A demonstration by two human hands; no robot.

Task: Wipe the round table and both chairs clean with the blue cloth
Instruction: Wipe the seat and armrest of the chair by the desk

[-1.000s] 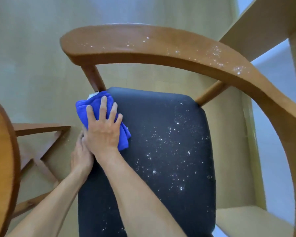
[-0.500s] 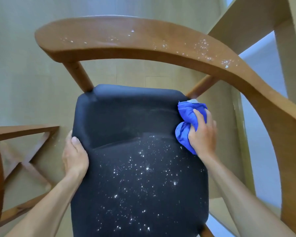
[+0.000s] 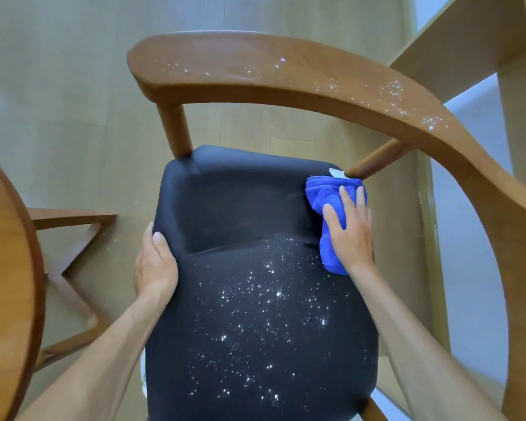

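While the blue cloth (image 3: 331, 214) lay bunched on the far right corner of the chair seat (image 3: 255, 299), it was pressed flat there by the right hand (image 3: 351, 235), fingers straight over it. The seat's left edge was gripped by the left hand (image 3: 155, 265), thumb on top and fingers curled under. White specks were scattered over the seat's near half and along the curved wooden backrest (image 3: 286, 77) beyond it. Left of the seat, the round table (image 3: 9, 268) edge was seen.
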